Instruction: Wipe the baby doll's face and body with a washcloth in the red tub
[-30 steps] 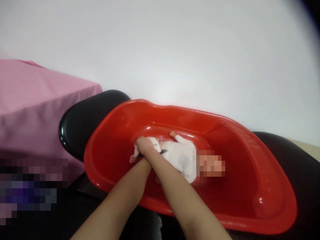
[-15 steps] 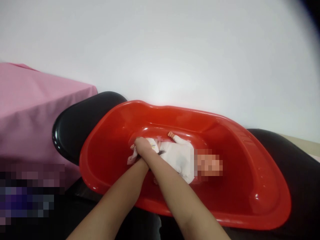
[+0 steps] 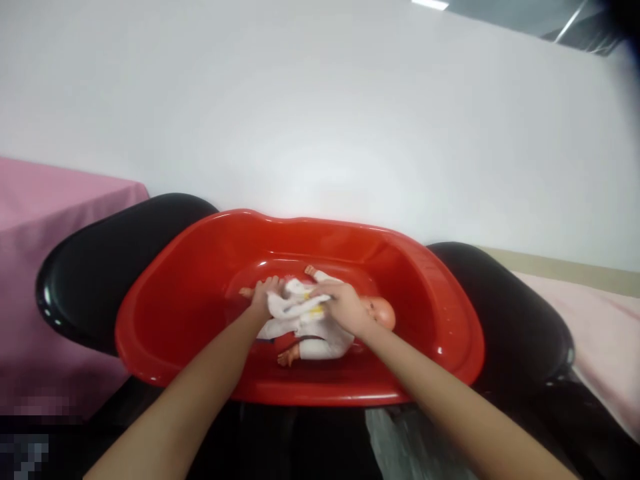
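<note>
A baby doll [image 3: 325, 349] in white clothes lies on its back in a red baby bathtub [image 3: 170, 313], head to the right and a foot poking out at the left. Over its middle is a bunched white cloth [image 3: 295, 310] with yellow print, perhaps a small garment. My right hand [image 3: 345, 308] closes on the cloth's right end above the doll's chest. At the other end, my left hand [image 3: 265, 297] is closed on the cloth near the doll's legs; its fingertips are partly hidden. Motion blurs the cloth.
The tub spans two black stools, one at the left [image 3: 120, 267] and one at the right [image 3: 505, 320]. Pink cloth [image 3: 65, 200] covers a table on the left, with a paler pink surface [image 3: 595, 340] far right. A white wall [image 3: 320, 120] rises behind.
My hands were crossed together over the doll's legs; now they are apart, the right one over its chest, with the white cloth spread between them. The view has shifted right.
</note>
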Tool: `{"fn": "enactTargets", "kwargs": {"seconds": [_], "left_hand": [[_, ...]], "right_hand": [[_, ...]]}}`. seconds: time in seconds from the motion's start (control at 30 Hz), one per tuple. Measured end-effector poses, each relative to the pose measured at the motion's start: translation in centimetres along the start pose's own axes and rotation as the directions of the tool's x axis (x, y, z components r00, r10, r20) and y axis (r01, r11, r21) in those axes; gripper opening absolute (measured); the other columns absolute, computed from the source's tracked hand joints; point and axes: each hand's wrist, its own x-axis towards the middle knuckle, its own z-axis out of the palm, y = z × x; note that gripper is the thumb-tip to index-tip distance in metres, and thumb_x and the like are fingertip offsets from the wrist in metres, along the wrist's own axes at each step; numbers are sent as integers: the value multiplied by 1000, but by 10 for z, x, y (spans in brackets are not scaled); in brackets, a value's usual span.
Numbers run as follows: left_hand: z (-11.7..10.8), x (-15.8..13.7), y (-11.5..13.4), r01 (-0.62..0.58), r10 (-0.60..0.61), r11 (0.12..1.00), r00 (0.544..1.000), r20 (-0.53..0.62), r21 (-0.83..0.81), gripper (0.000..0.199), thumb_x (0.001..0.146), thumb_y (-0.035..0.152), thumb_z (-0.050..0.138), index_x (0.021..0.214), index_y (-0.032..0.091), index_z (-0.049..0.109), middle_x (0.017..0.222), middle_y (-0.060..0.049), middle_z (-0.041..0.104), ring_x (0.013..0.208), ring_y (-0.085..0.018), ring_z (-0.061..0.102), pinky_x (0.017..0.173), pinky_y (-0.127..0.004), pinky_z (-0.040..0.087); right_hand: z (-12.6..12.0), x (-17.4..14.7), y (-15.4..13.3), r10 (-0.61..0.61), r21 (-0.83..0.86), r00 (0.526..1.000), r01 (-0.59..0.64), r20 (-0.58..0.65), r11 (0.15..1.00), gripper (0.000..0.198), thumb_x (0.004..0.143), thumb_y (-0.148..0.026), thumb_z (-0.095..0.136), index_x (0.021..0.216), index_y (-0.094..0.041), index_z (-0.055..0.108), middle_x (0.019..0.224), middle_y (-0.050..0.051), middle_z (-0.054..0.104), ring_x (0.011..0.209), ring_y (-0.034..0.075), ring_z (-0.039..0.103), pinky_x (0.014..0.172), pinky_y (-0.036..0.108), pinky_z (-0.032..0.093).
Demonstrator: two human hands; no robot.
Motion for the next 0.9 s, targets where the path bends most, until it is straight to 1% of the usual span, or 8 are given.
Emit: {"fn": "enactTargets", "kwargs": {"seconds": [0.07, 0.17, 0.2, 0.23, 0.4, 0.57, 0.7, 0.9], "left_hand": [[-4, -7, 6, -163, 155, 946, 987, 52, 279, 22, 83, 17, 60, 103, 8, 63, 121, -14, 58, 122, -27, 45, 104, -45, 35], [-10, -10, 14, -364, 288, 576, 928, 236, 732, 31, 78, 13, 61, 108, 11, 59, 116, -17, 60, 114, -34, 51, 96, -51, 39], [-11, -10, 17, -387, 280, 466, 918, 282, 796, 30, 80, 18, 59, 110, 11, 58, 115, -17, 60, 110, -34, 54, 92, -51, 42], [-11, -10, 20, -394, 258, 417, 916, 309, 819, 31, 82, 23, 58, 111, 12, 57, 115, -17, 60, 108, -34, 56, 89, -49, 44], [-7, -13, 29, -405, 146, 400, 914, 379, 822, 30, 85, 28, 52, 110, 14, 60, 117, -17, 61, 107, -33, 59, 87, -45, 45], [-4, -3, 19, -395, 139, 432, 917, 373, 811, 35, 86, 34, 49, 114, 16, 61, 122, -16, 61, 110, -32, 57, 92, -45, 43], [-4, 6, 11, -399, 142, 446, 915, 377, 801, 37, 88, 35, 46, 119, 19, 59, 127, -13, 59, 114, -30, 55, 97, -45, 40], [2, 0, 15, -446, 116, 331, 894, 433, 831, 42, 93, 39, 42, 123, 13, 55, 125, -16, 58, 111, -31, 54, 95, -46, 41]], "right_hand": [[-37, -53, 10, 24, 47, 999, -22, -41, 999, 45, 67, 2, 41, 88, -20, 74, 102, 4, 72, 96, 17, 66, 88, 28, 50], [-82, -125, 27, 45, 75, 996, -39, -78, 996, 45, 68, 2, 41, 88, -20, 74, 103, 5, 71, 95, 17, 66, 84, 27, 51], [-93, -145, 32, 66, 51, 993, -61, -101, 997, 43, 71, 0, 42, 91, -21, 74, 104, 5, 71, 97, 17, 66, 86, 28, 51], [-101, -161, 38, 86, 22, 988, -84, -130, 996, 41, 74, -1, 43, 93, -21, 74, 105, 5, 71, 99, 18, 66, 89, 29, 49], [-98, -193, 63, 18, -146, 965, -57, -260, 988, 28, 83, -12, 48, 93, -20, 73, 102, 5, 72, 97, 18, 65, 89, 30, 45], [-69, -183, 77, -102, -380, 847, -124, -522, 917, 22, 80, -12, 47, 72, -18, 66, 75, 3, 69, 72, 16, 59, 70, 29, 35], [-63, -184, 78, -141, -385, 813, -109, -565, 917, 21, 79, -11, 46, 68, -17, 63, 71, 2, 66, 68, 14, 55, 68, 29, 30], [-62, -184, 82, -171, -406, 784, -111, -596, 907, 21, 78, -11, 45, 67, -17, 61, 68, 2, 64, 65, 13, 51, 67, 29, 27]]}}
